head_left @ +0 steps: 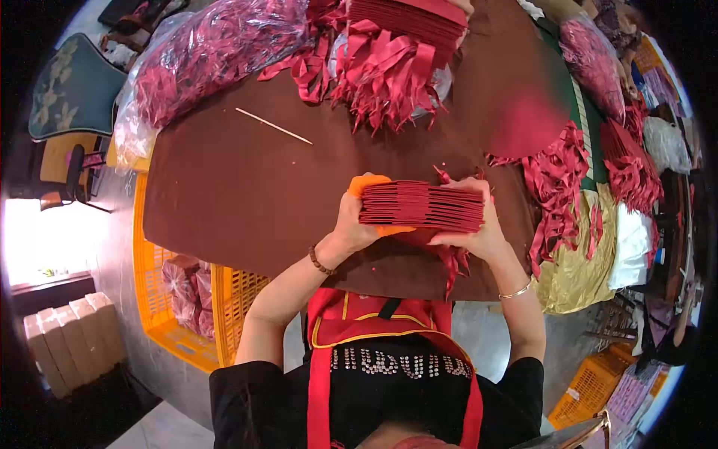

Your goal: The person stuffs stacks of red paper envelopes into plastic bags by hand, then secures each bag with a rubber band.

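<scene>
A thick stack of dark red flat pieces (422, 205) is gripped between both hands above the near edge of the brown table (239, 187). My left hand (353, 217), with orange fingertip covers and a bead bracelet, clamps the stack's left end. My right hand (473, 228), with a thin bangle at the wrist, clamps the right end from below. Red ribbon tails (452, 262) hang under the stack.
Another red stack with ribbons (393, 63) lies at the far table edge, beside plastic bags of red goods (202, 52). A thin stick (273, 126) lies on the table. Ribbon heaps (561, 179) pile at right. Orange crates (179, 292) stand at left.
</scene>
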`<state>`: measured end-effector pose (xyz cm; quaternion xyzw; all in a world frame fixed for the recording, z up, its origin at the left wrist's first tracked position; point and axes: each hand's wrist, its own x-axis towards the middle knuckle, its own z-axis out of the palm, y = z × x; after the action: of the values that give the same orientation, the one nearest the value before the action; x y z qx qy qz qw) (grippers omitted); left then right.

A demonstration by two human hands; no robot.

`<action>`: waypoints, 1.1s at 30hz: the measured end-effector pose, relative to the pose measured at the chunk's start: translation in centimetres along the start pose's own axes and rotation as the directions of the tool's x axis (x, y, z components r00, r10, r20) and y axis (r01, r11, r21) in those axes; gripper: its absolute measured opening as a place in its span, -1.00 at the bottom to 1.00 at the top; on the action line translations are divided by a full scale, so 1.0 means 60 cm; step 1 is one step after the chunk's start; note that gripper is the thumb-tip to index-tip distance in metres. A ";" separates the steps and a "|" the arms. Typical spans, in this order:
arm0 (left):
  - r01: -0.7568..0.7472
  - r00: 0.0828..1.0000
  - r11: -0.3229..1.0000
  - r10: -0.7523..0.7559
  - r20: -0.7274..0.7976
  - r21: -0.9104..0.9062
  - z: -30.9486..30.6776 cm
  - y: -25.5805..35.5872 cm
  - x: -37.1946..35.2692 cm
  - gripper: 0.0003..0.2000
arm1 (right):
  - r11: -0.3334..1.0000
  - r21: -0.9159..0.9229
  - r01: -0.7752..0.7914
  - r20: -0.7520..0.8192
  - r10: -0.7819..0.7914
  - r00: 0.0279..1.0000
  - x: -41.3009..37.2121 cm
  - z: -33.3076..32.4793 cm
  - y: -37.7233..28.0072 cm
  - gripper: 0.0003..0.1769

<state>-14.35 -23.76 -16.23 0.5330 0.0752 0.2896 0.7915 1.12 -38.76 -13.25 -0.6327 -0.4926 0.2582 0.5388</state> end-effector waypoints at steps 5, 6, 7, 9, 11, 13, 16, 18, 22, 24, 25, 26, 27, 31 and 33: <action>-0.112 0.991 0.992 0.115 0.067 -0.050 0.007 0.023 0.003 -0.26 | 0.986 -0.007 0.168 -0.024 -0.168 0.986 0.004 0.006 0.001 -0.14; -0.145 0.981 0.981 0.160 0.107 -0.131 0.009 0.033 0.005 -0.25 | 0.991 0.017 0.134 -0.017 -0.134 0.991 0.004 0.006 -0.003 -0.14; -0.147 0.982 0.981 0.160 0.102 -0.125 0.006 0.033 0.006 -0.25 | 0.994 0.042 0.097 -0.012 -0.097 0.995 0.004 0.007 -0.006 -0.14; 0.020 1.000 0.967 -0.014 0.022 -0.252 0.005 0.025 0.006 -0.13 | 0.994 0.055 0.099 -0.029 -0.098 0.995 0.001 0.013 -0.010 -0.15; 0.018 0.994 0.980 -0.037 -0.098 -0.196 0.013 0.009 -0.001 -0.19 | 0.993 0.060 0.101 -0.045 -0.099 0.994 -0.004 0.016 -0.014 -0.16; -0.038 0.993 0.998 0.034 -0.114 -0.040 0.011 0.002 -0.001 -0.29 | 0.990 0.006 0.141 -0.077 -0.140 0.987 -0.008 0.018 -0.019 -0.18; -0.048 0.990 0.997 0.038 -0.136 -0.068 0.013 -0.002 -0.004 -0.35 | 0.964 -0.148 0.219 -0.030 -0.226 0.974 -0.009 0.016 -0.011 -0.24; -0.051 0.993 0.995 0.041 -0.108 -0.089 0.008 -0.007 -0.004 -0.37 | 0.975 -0.082 0.205 -0.071 -0.211 0.975 -0.012 0.024 0.000 -0.27; -0.101 0.981 0.994 0.093 -0.172 -0.044 0.006 -0.017 0.000 -0.36 | 0.980 -0.013 0.200 -0.133 -0.200 0.971 -0.017 0.029 0.003 -0.37; -0.110 0.972 0.994 0.105 -0.212 -0.014 0.008 -0.015 0.000 -0.35 | 0.989 -0.018 0.149 -0.145 -0.150 0.978 -0.015 0.024 -0.003 -0.41; -0.073 0.977 0.997 0.077 -0.200 0.026 0.007 -0.011 -0.002 -0.33 | 0.988 -0.020 0.151 -0.154 -0.152 0.976 -0.014 0.022 -0.003 -0.41; -0.038 0.981 0.997 0.050 -0.190 0.068 0.005 -0.006 -0.004 -0.31 | 0.992 -0.001 0.122 -0.135 -0.121 0.983 -0.014 0.019 -0.004 -0.42; -0.038 0.982 0.997 0.050 -0.182 0.069 0.001 0.007 -0.006 -0.31 | 0.995 0.019 0.093 -0.114 -0.091 0.989 -0.013 0.017 -0.004 -0.42; 0.272 0.961 0.961 -0.274 0.041 0.046 0.008 0.112 0.014 -0.17 | 0.992 -0.027 0.126 -0.089 -0.128 0.988 -0.015 0.012 -0.006 -0.44; -0.096 0.861 0.626 -0.338 0.380 0.774 0.024 0.176 0.053 -0.18 | 0.994 -0.036 0.106 -0.082 -0.109 0.991 -0.014 0.012 -0.007 -0.46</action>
<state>-15.10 -20.40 -5.65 0.8673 0.0249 0.0275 0.4965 0.05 -39.23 -13.24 -0.6239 -0.5070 0.1943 0.5621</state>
